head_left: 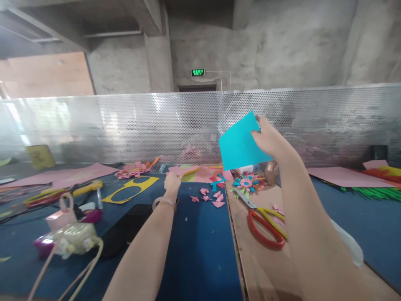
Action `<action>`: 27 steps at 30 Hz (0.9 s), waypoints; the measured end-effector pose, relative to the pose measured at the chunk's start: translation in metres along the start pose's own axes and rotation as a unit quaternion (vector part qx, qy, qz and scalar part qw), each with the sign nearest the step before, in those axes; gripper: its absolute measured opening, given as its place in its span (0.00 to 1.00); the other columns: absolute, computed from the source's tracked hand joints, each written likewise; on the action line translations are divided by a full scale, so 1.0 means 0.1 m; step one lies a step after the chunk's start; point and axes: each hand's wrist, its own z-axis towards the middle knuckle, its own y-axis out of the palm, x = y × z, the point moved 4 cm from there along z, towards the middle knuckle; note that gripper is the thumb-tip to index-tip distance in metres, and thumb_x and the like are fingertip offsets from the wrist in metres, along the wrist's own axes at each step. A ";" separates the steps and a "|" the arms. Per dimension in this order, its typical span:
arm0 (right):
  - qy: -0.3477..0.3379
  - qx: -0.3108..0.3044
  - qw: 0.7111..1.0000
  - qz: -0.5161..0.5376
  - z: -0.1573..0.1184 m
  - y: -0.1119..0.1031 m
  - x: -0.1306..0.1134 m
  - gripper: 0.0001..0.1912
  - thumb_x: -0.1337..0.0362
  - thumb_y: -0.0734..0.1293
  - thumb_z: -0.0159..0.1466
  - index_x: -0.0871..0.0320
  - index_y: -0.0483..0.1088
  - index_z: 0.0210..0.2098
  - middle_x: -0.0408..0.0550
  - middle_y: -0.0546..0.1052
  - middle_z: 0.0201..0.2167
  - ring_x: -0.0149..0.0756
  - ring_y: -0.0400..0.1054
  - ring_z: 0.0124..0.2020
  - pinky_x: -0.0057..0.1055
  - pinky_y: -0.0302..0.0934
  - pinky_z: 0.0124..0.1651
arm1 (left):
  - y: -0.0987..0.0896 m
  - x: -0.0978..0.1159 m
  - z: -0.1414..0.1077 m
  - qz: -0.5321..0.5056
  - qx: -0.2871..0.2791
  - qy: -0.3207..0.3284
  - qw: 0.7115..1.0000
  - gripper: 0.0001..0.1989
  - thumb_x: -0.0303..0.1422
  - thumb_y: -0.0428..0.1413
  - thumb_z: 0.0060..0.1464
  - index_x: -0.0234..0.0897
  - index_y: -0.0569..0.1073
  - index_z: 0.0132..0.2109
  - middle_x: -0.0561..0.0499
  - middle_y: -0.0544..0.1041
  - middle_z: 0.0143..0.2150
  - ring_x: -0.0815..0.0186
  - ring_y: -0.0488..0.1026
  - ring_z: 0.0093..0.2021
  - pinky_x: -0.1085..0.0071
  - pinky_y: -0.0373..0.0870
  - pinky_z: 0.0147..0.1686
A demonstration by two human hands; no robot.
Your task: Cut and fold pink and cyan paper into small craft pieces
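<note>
My right hand [266, 136] holds up a bright blue sheet of paper [242, 144] by its upper right edge, thumb on the near face. At the back of the table my left hand [173, 183] has its fingers closed at a pink piece of paper [181, 169]; whether it grips or only touches that paper is hard to tell. Just right of it lie small folded pink pieces [218, 200]. Scissors [266, 225] with red and yellow handles lie below the blue sheet, near a multicoloured paper flower [246, 182].
A perforated metal screen [140, 125] closes off the table's back. At left are a yellow cut-out sheet [130, 190], a black phone-like object [128, 228], a glue gun [87, 188] and a small bag [67, 234]. Pink sheets [347, 177] and green strips [372, 193] lie far right.
</note>
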 end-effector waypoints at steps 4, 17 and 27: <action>-0.004 -0.023 1.000 -0.015 -0.03 0.03 -0.02 0.28 0.66 0.53 0.58 0.61 0.48 0.58 0.57 0.66 0.47 0.46 0.65 0.41 0.40 0.60 0.39 | 0.01 0.01 0.02 -0.013 -0.007 -0.020 1.000 0.14 0.35 0.50 0.54 0.34 0.66 0.47 0.46 0.69 0.45 0.63 0.68 0.42 0.62 0.67 0.39; -0.033 -0.049 0.997 -0.040 0.01 0.13 -0.05 0.27 0.66 0.53 0.59 0.61 0.48 0.58 0.57 0.63 0.52 0.47 0.60 0.48 0.41 0.57 0.46 | -0.02 0.02 -0.03 -0.022 0.043 -0.057 0.997 0.16 0.36 0.49 0.54 0.33 0.64 0.49 0.45 0.67 0.47 0.62 0.68 0.43 0.60 0.67 0.40; -0.044 -0.096 0.991 -0.083 -0.03 0.15 -0.07 0.19 0.65 0.53 0.59 0.61 0.58 0.49 0.57 0.66 0.47 0.46 0.64 0.43 0.39 0.59 0.41 | 0.12 0.17 0.07 -0.016 -0.057 0.086 0.995 0.13 0.35 0.48 0.55 0.35 0.66 0.46 0.47 0.68 0.46 0.64 0.68 0.42 0.62 0.67 0.40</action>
